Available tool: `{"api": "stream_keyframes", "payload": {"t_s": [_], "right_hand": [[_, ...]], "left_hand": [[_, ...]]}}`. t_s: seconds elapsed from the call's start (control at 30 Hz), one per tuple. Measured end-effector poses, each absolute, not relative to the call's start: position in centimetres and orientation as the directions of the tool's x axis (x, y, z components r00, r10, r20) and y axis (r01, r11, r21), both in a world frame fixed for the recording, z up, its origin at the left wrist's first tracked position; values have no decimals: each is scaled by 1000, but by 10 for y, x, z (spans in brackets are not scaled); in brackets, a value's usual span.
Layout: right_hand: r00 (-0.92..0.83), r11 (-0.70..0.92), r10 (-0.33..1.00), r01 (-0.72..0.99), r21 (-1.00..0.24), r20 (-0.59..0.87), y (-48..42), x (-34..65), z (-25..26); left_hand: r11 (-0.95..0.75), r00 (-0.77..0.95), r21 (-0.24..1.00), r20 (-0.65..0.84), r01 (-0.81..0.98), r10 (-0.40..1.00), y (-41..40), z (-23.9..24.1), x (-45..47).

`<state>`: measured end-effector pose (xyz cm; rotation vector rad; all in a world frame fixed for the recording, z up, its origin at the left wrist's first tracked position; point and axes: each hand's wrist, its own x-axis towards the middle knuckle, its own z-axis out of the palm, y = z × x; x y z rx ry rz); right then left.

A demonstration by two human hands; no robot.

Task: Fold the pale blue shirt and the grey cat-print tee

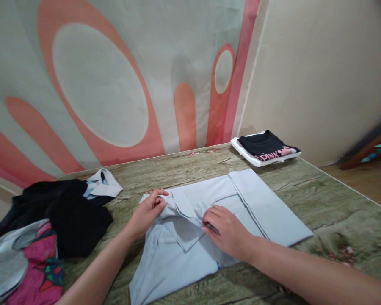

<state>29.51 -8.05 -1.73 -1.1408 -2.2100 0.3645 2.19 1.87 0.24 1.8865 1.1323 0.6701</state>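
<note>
A pale grey-white shirt (190, 271) lies partly folded on the table, with part of its cloth turned over and a straight folded panel at its right. At its upper left side, my left hand (150, 208) is closed, pinching the cloth between thumb and fingers. My right hand (225, 231) grips a raised edge of the same shirt near the middle, its fingers curled. Between the two hands the cloth is lifted and wrinkled. A small blue mark shows at the shirt's lower edge, below my right hand.
The table (330, 212) has a wood-pattern cover. Loose black clothes (76, 220), a white collar (106, 184) and a pink and grey garment (40, 271) lie at the left. A folded black shirt (266, 146) sits on white cloth at the far right corner. A patterned curtain (165, 63) hangs behind.
</note>
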Motion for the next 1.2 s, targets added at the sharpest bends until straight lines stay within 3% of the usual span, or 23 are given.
{"api": "stream_keyframes", "payload": {"t_s": [0.17,0.4,0.53,0.67,0.73,0.8,0.9,1.0,1.2], "right_hand": [[-328,505,862,620,-600,387,-80,298,-13],[-356,518,855,617,-593,378,-78,298,-13],[-177,286,958,649,-705,225,-75,305,-7],[-144,113,989,646,-755,25,-67,316,-4],[-144,90,990,687,-721,-13,-65,319,-4],[-117,124,992,762,-636,53,-67,320,-3],[-205,315,943,805,-502,263,-75,315,1],[-373,493,862,774,-398,342,-82,304,2],[-363,454,877,841,-294,315,-77,298,-12]], "left_hand": [[-207,463,878,-19,432,886,17,-1,22],[-169,418,895,-22,412,908,15,0,24],[-178,417,886,-19,428,909,16,-2,24],[-219,419,851,-1,477,908,18,-5,23],[-228,410,836,5,499,912,19,-6,22],[-227,406,834,4,504,914,19,-6,22],[-221,400,835,2,503,917,18,-6,23],[-215,405,844,-4,492,914,17,-6,23],[-157,424,884,-51,440,904,19,-3,21]]}}
